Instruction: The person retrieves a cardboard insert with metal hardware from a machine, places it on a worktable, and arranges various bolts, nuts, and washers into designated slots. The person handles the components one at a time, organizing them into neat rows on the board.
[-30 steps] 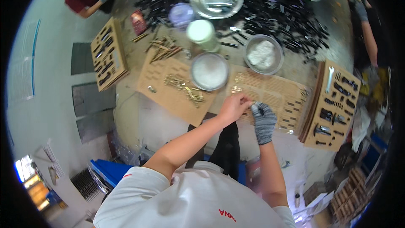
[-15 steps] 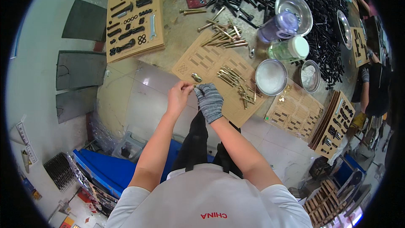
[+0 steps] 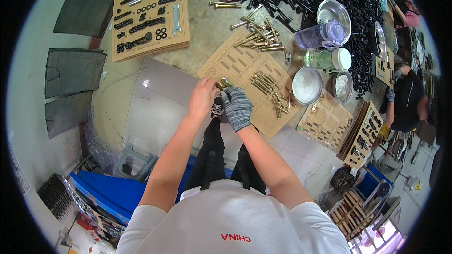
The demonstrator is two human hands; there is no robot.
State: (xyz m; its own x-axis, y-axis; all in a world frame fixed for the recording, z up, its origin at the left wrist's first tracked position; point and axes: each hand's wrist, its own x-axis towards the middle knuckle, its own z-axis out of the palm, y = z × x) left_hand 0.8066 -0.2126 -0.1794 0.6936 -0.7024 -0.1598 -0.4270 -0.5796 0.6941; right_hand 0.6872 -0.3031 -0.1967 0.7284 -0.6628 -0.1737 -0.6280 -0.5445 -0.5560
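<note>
My bare left hand (image 3: 201, 98) and my grey-gloved right hand (image 3: 238, 108) meet at the near left edge of a printed cardboard sheet (image 3: 270, 124). The fingers of both are bent and drawn together. Small brass-coloured fittings (image 3: 225, 83) lie at the fingertips, too small to name. Whatever the fingers pinch is hidden. Long gold-coloured bolts (image 3: 264, 84) lie on the sheet to the right of my hands. Beyond them is a looser heap of gold bolts (image 3: 259, 34), partly over the sheet's far edge.
Mounted black hardware and a wrench fill a stacked board (image 3: 183, 35) at left. A steel bowl of white material (image 3: 307, 86), a green jar (image 3: 325, 59) and a purple bottle (image 3: 316, 36) stand right. Black bolts (image 3: 348, 0) heap behind. Another person (image 3: 408, 99) works far right.
My left hand has moved slightly up and right, to the small brass fittings at the sheet's edge. The gloved hand stays beside it. The whole view has shifted a little.
</note>
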